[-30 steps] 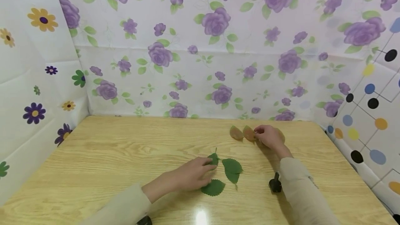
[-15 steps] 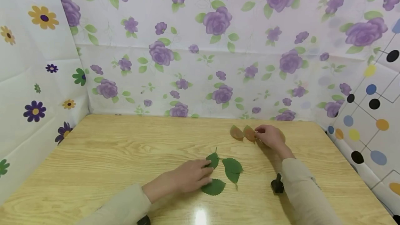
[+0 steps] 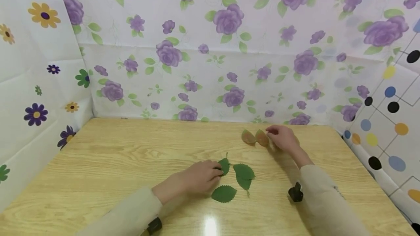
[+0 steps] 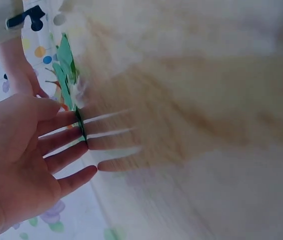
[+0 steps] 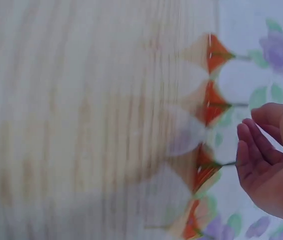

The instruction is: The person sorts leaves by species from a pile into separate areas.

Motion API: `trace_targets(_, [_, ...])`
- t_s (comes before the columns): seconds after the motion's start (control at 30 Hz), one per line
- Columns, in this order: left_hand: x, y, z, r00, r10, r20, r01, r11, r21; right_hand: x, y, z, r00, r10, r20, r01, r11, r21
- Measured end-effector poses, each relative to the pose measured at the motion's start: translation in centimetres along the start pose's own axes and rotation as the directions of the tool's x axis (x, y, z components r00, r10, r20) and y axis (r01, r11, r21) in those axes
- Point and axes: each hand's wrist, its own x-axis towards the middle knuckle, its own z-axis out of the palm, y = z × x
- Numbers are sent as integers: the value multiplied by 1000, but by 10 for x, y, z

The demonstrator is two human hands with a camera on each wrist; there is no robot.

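Note:
My left hand (image 3: 201, 176) reaches over the table from the left, its fingertips at a small green leaf (image 3: 225, 166). In the left wrist view the left hand (image 4: 24, 155) has its fingers spread and nearly straight, the tips touching a leaf's edge. Two overlapping green leaves (image 3: 244, 174) lie just right of it, and a single green leaf (image 3: 224, 194) lies nearer. At the back right, my right hand (image 3: 283, 138) hovers beside two orange-brown leaves (image 3: 255, 138). The right wrist view shows its fingers loosely bent, thumb apart, with nothing between them, near an orange leaf's stem (image 5: 228, 164).
Several orange leaves (image 5: 214, 102) stand in a row near the far edge, partly hidden by the right hand in the head view. The wood-grain table (image 3: 131, 148) meets a flowered cloth (image 3: 197, 65) behind. Black devices (image 3: 296, 193) sit at the sleeves.
My left hand has drawn back slightly, uncovering the near green leaf. The right hand has risen a little from the orange leaves, its fingers parting. The leaves stay where they were.

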Motion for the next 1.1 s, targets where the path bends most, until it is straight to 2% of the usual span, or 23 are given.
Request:
trace_targets(0.13, [7, -5, 0, 998, 22, -50, -23, 1000, -18, -8, -18, 2, 994, -106, 1, 106, 994, 31])
trace_targets(0.2, [10, -7, 0, 997, 36, -71, -38, 999, -26, -14, -27, 4, 980, -200, 6, 200, 979, 28])
trace_targets(0.3, [15, -10, -1, 993, 59, -98, -63, 997, -38, -26, -40, 9, 935, -355, 21, 355, 934, -29])
trace_targets(0.4, [17, -11, -2, 989, 87, -118, -91, 995, -30, -41, -52, 16, 884, -457, 100, 462, 887, -29])
trace_targets(0.57, [18, -11, -3, 988, 89, -125, -93, 995, -28, -65, -66, 29, 799, -523, 296, 536, 843, 43])
trace_targets(0.63, [18, -10, -3, 990, 76, -123, -80, 996, -28, -72, -69, 34, 766, -542, 347, 565, 824, 39])
trace_targets(0.73, [19, -7, -3, 991, 55, -121, -59, 998, -28, -80, -69, 41, 728, -566, 386, 608, 794, 17])
trace_targets(0.83, [21, -4, -2, 994, 19, -110, -20, 1000, -6, -86, -66, 45, 710, -586, 390, 632, 775, 14])
trace_targets(0.93, [23, -2, -1, 994, -29, -104, 28, 1000, -5, -89, -64, 48, 701, -611, 368, 650, 759, 23])
trace_targets(1.1, [25, -1, 1, 988, -110, -109, 102, 991, -82, -90, -63, 52, 695, -629, 349, 660, 750, 40])
